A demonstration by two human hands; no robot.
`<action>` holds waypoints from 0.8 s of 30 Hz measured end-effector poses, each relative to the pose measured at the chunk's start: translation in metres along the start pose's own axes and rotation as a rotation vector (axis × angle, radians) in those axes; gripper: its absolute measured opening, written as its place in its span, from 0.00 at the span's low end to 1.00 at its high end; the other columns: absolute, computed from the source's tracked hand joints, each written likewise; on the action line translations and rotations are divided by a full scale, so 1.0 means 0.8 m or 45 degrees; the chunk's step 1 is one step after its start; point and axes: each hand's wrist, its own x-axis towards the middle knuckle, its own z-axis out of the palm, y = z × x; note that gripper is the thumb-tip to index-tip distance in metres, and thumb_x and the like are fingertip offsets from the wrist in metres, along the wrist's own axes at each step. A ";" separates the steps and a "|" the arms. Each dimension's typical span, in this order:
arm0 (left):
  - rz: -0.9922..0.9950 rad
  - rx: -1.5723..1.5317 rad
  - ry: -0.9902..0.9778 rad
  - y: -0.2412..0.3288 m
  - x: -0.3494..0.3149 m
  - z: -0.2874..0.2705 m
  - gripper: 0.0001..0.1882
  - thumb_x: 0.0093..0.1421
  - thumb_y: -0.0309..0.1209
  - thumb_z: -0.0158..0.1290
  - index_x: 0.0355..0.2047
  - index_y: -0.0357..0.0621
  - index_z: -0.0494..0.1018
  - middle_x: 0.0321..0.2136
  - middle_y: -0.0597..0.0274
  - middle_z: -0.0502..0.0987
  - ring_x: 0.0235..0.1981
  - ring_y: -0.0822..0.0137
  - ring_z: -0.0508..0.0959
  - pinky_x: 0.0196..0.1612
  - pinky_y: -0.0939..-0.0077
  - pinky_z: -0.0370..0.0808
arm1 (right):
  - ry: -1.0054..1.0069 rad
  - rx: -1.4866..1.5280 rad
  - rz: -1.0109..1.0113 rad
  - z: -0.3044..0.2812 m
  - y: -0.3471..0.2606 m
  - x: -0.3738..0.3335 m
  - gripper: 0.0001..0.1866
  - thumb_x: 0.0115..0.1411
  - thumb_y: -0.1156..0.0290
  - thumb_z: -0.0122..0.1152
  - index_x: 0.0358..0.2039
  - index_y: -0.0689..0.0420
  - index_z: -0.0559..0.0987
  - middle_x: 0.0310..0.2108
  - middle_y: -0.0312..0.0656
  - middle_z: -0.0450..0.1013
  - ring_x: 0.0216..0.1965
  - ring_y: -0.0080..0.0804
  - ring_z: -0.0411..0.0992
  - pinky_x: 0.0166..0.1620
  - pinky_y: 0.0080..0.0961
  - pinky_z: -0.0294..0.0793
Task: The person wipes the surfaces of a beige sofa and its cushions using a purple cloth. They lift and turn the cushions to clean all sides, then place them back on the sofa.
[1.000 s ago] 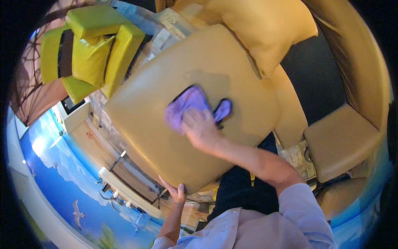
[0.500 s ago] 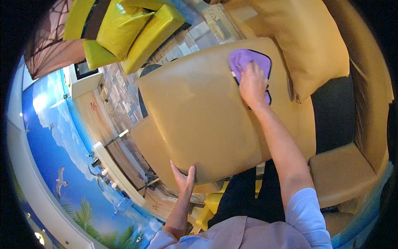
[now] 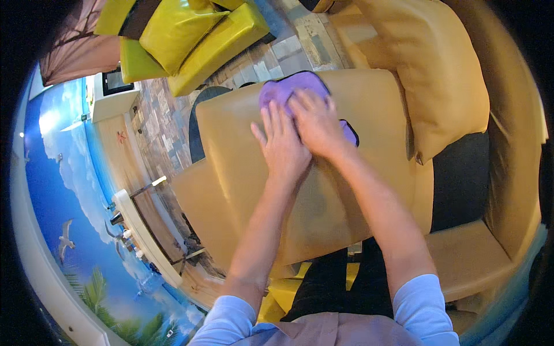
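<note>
A purple cloth with a black edge [image 3: 295, 82] lies on the tan leather-like padded seat [image 3: 248, 179], toward its far side. My right hand [image 3: 318, 124] presses down on the cloth and grips it; its fingers are slightly blurred. A corner of the cloth shows to the right of that wrist. My left hand [image 3: 283, 141] lies flat beside the right one, fingers stretched out, their tips at the cloth's near edge. The two hands touch or nearly touch, partly hiding the cloth.
A tan cushion [image 3: 438, 81] leans at the right against a curved tan sofa back [image 3: 513, 173]. A yellow-green armchair [image 3: 222, 49] stands at the far left on the patterned floor [image 3: 277, 60]. A long white shelf with small items [image 3: 144, 239] runs along the left wall.
My right hand has moved left with the cloth. My left hand has left the seat's near edge and come forward to lie beside the right hand.
</note>
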 end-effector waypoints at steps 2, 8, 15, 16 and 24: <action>0.122 0.057 -0.075 0.016 0.033 0.004 0.44 0.62 0.43 0.58 0.75 0.38 0.58 0.77 0.44 0.54 0.79 0.41 0.50 0.76 0.28 0.40 | 0.017 -0.080 0.136 0.002 0.045 0.020 0.22 0.67 0.67 0.59 0.61 0.54 0.76 0.69 0.47 0.68 0.70 0.50 0.65 0.66 0.64 0.61; 0.441 0.133 -0.301 0.054 0.026 0.020 0.41 0.62 0.46 0.59 0.72 0.41 0.64 0.75 0.46 0.59 0.77 0.43 0.54 0.77 0.31 0.42 | 0.092 -0.043 0.446 -0.021 0.088 -0.031 0.19 0.69 0.68 0.58 0.57 0.61 0.75 0.60 0.54 0.74 0.62 0.57 0.69 0.62 0.56 0.67; -0.048 0.096 -0.315 -0.014 -0.113 -0.087 0.43 0.57 0.44 0.63 0.69 0.35 0.65 0.71 0.33 0.62 0.73 0.33 0.59 0.75 0.36 0.51 | -0.057 0.253 -0.170 0.011 -0.079 -0.059 0.17 0.58 0.65 0.65 0.46 0.57 0.81 0.62 0.50 0.73 0.67 0.53 0.67 0.65 0.66 0.59; -0.122 0.127 -0.278 -0.030 -0.115 -0.100 0.44 0.57 0.43 0.64 0.69 0.35 0.65 0.71 0.32 0.62 0.73 0.32 0.58 0.75 0.36 0.52 | -0.088 0.268 -0.244 0.021 -0.104 -0.037 0.17 0.57 0.65 0.67 0.47 0.55 0.82 0.62 0.46 0.74 0.67 0.51 0.66 0.67 0.65 0.58; -0.092 0.289 -0.006 -0.076 0.016 -0.063 0.40 0.63 0.47 0.59 0.71 0.38 0.65 0.75 0.41 0.59 0.75 0.38 0.56 0.75 0.35 0.51 | -0.248 0.096 -0.123 0.052 -0.089 0.124 0.18 0.66 0.60 0.61 0.54 0.51 0.79 0.56 0.45 0.78 0.61 0.50 0.73 0.62 0.66 0.64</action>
